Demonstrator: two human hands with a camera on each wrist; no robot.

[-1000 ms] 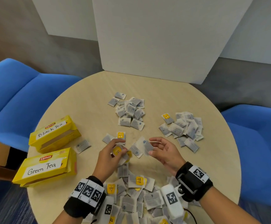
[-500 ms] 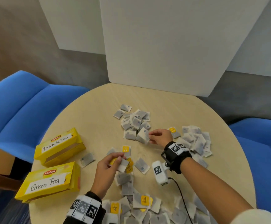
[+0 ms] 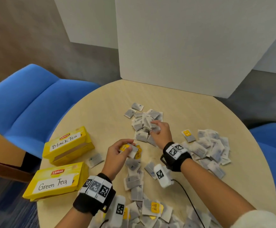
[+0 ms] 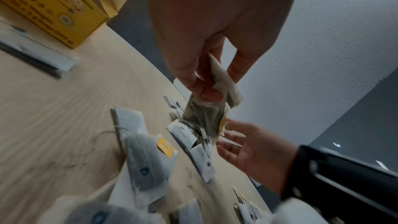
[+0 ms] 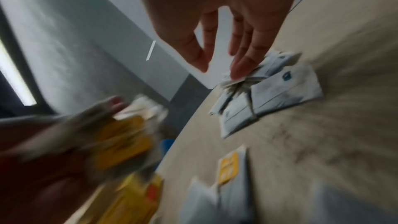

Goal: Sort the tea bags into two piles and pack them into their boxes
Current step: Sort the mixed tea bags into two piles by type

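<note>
My left hand [image 3: 129, 146] hovers over the table's middle and grips a small stack of tea bags [image 3: 131, 150] with yellow tags; the left wrist view shows them pinched between thumb and fingers [image 4: 204, 115]. My right hand [image 3: 152, 128] reaches over the far centre pile of grey tea bags [image 3: 140, 125]. Its straight fingers [image 5: 239, 72] touch the top of that pile [image 5: 284, 89] and hold nothing. A second pile [image 3: 211, 152] lies to the right. An unsorted heap [image 3: 150, 209] lies near me. The yellow Black Tea box [image 3: 68, 143] and Green Tea box [image 3: 55, 181] stand at the left.
The round wooden table [image 3: 101, 112] has blue chairs at its left [image 3: 27, 104] and right [image 3: 273, 145]. A white board [image 3: 183, 46] stands at the far edge. One loose tea bag [image 3: 95, 159] lies beside the boxes. A black cable [image 3: 188, 199] crosses the near heap.
My right hand carried a tea bag from beside the left hand out to the far centre pile and let it go. The left hand kept its stack.
</note>
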